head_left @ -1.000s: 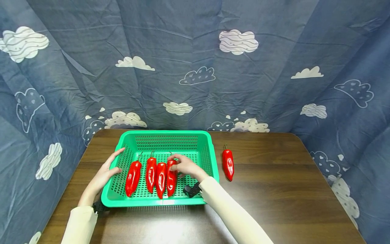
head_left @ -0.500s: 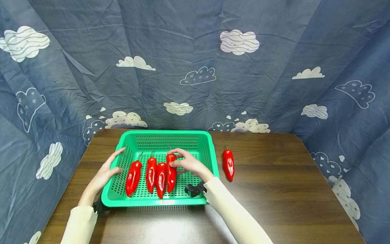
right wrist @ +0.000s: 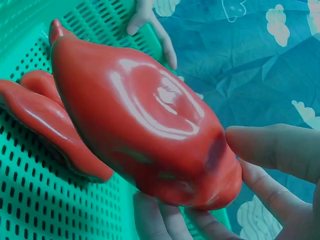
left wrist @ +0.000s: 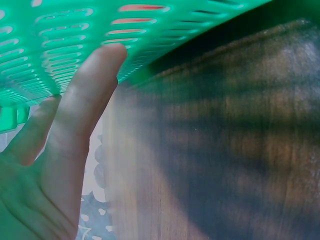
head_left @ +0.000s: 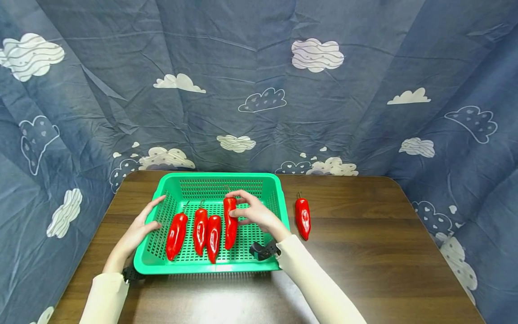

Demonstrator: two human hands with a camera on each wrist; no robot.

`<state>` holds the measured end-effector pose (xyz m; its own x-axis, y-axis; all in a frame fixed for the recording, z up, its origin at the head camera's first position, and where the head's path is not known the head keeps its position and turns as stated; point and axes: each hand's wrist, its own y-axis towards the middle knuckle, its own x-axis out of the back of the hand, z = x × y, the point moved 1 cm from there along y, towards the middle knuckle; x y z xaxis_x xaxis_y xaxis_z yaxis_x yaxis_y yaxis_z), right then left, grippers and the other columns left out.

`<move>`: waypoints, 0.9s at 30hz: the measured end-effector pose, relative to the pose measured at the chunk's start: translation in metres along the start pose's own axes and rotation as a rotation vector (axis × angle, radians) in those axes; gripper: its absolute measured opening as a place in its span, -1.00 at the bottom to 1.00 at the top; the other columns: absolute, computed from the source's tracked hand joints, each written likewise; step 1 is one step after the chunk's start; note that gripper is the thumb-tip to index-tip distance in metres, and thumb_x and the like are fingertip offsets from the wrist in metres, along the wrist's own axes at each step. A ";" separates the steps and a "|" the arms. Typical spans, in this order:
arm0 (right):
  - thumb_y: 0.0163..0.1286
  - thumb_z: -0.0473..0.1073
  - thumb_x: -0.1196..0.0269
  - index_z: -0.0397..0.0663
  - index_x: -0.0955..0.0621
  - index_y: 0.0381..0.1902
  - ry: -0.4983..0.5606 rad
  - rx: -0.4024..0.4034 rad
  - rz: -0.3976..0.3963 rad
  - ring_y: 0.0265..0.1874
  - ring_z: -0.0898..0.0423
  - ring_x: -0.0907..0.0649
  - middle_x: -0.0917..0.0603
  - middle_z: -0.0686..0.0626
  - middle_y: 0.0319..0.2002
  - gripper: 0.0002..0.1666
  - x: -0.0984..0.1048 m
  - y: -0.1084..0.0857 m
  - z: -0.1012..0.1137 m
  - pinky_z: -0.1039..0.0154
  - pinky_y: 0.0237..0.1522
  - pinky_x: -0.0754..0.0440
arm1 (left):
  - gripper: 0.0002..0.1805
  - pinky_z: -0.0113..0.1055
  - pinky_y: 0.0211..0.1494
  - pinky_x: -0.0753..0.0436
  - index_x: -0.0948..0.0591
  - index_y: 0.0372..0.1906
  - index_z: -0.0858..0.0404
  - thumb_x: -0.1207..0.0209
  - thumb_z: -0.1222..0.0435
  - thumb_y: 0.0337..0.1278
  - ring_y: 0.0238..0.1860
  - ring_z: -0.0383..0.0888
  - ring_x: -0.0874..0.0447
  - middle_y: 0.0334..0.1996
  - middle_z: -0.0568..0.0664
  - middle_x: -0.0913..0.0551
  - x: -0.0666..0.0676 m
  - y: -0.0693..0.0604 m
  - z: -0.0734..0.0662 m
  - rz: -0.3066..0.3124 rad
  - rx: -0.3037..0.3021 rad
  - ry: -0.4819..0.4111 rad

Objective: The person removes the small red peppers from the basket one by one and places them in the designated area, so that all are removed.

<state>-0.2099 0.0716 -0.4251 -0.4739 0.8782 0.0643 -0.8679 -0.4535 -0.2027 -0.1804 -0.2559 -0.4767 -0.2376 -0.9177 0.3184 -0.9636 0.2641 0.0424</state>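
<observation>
Right hand (head_left: 256,216) is grasping a long red pepper (head_left: 229,231), its thumb and fingers closing around the stem end while the tapered tip is pointing back toward the person. That pepper is sitting within the green slotted basket (head_left: 202,269), right of three others; whether its tip is touching the basket floor cannot be told. Left hand (head_left: 135,234) is gripping nothing, its fingers extending loosely at the left end of the basket, where fingertips are overlapping the rim in the head view. Just left of the held pepper, two red peppers, one on the left (head_left: 200,234) and one on the right (head_left: 213,240), are lying side by side and touching. A further red pepper (head_left: 176,237) is lying apart from them, nearer the left wall and slanting slightly. Outside, beyond the basket's right side, another red pepper (head_left: 302,219) is resting on the brown wood-grain counter (head_left: 376,252), its stem pointing away from the person. Behind everything, a blue-grey curtain (head_left: 226,54) patterned with pale clouds is hanging in folds.
</observation>
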 end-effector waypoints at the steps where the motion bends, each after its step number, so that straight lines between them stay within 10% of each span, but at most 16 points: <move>1: 0.24 -0.35 -0.23 -0.12 -0.45 0.23 0.002 0.003 -0.003 -0.22 -0.04 -0.63 -0.38 -0.29 0.13 -0.44 0.001 -0.001 0.001 -0.03 -0.25 -0.64 | -0.14 0.24 0.18 -0.09 -0.08 0.49 0.18 -0.03 0.55 0.00 0.40 0.20 0.16 0.48 0.14 0.06 0.000 0.000 0.000 0.000 0.001 0.001; 27: 0.24 -0.32 -0.23 -0.08 -0.43 0.23 0.034 0.070 -0.064 -0.15 -0.08 -0.62 -0.36 -0.28 0.19 -0.43 0.032 -0.027 0.013 -0.01 -0.15 -0.61 | -0.13 0.30 0.22 -0.01 -0.06 0.50 0.16 -0.02 0.54 0.02 0.41 0.21 0.19 0.49 0.14 0.11 0.000 0.000 -0.002 -0.004 0.058 -0.015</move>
<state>-0.2036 0.1100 -0.4051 -0.4132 0.9097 0.0410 -0.9049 -0.4051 -0.1304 -0.1798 -0.2557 -0.4751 -0.2354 -0.9231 0.3040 -0.9698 0.2436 -0.0112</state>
